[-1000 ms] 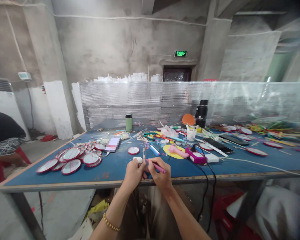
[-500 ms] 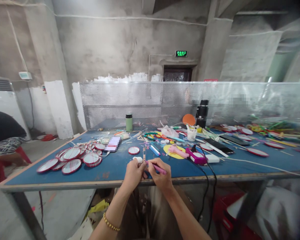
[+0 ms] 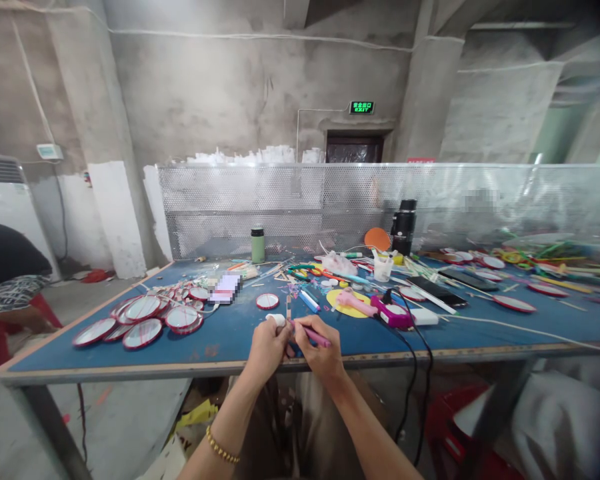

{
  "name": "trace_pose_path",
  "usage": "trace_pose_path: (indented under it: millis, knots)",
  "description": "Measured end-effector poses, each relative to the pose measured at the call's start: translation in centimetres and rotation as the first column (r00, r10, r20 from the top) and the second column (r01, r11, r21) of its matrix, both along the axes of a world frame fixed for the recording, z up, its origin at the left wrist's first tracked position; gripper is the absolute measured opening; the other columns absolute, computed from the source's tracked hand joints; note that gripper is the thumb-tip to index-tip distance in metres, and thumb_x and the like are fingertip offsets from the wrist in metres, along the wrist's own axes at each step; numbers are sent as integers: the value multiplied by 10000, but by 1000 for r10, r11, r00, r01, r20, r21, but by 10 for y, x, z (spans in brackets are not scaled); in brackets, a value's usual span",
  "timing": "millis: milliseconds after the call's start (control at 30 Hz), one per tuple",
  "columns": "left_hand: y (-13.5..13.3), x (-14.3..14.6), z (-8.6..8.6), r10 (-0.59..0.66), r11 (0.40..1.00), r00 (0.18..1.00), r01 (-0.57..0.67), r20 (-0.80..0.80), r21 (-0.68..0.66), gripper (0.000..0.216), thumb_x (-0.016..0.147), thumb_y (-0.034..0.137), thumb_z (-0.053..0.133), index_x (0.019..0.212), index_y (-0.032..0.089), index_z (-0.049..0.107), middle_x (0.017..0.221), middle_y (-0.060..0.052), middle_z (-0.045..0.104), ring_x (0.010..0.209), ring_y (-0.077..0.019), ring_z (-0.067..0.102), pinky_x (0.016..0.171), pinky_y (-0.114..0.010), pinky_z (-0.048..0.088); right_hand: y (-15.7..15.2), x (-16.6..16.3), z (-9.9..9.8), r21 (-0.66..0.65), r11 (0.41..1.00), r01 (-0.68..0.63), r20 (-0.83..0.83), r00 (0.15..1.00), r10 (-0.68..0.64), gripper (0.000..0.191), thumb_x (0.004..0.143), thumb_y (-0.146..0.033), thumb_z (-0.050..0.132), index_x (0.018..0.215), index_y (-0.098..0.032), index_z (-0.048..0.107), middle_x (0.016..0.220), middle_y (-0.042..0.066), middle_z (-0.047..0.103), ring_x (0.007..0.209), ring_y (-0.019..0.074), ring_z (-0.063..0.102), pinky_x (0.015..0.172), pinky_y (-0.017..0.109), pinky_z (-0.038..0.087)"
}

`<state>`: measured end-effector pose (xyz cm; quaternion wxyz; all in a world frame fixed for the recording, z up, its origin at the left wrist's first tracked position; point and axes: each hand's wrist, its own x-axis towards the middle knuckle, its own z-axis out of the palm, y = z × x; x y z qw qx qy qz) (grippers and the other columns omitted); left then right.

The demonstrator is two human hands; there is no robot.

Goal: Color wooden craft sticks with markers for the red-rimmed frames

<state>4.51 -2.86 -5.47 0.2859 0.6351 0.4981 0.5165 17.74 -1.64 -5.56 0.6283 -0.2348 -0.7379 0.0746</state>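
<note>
Both hands meet at the near edge of the blue table [image 3: 220,337]. My right hand [image 3: 320,350] is closed in a pen-like grip on a thin pink stick [image 3: 316,336], its tip pointing left. My left hand [image 3: 267,348] is curled shut beside it, fingertips against the stick's tip, holding something too small to name. A small white roll [image 3: 276,319] lies just beyond my left hand, and a narrow upright strip [image 3: 289,308] stands behind the fingers. A gold bead bracelet [image 3: 221,445] is on my left wrist.
Several red-rimmed round mirrors [image 3: 143,315] are piled at the left. A pink glue gun [image 3: 391,312] with a black cord, a yellow disc [image 3: 344,301], a green bottle [image 3: 257,245], a black flask [image 3: 403,227] and scattered sticks crowd the far side. A perforated metal screen [image 3: 330,200] backs the table. A seated person [image 3: 10,273] is at far left.
Almost nothing has moved. My hands stay together at the table edge, with only a slight shift of the right hand and stick to the left.
</note>
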Motion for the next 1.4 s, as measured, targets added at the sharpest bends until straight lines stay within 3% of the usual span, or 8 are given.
trace_pose_path:
  millis: [1400]
  knots:
    - [-2,2,4,-1,998,999,3,40,-55,396,840,537,481,647,194,529,448,-1,573,345,-124,512,368,-204,366,-1,-1,0,-5,998,55,-43,998,-56,136,884,-195,554,776,-189,637,677,1,658,589,125,606,597,223,493]
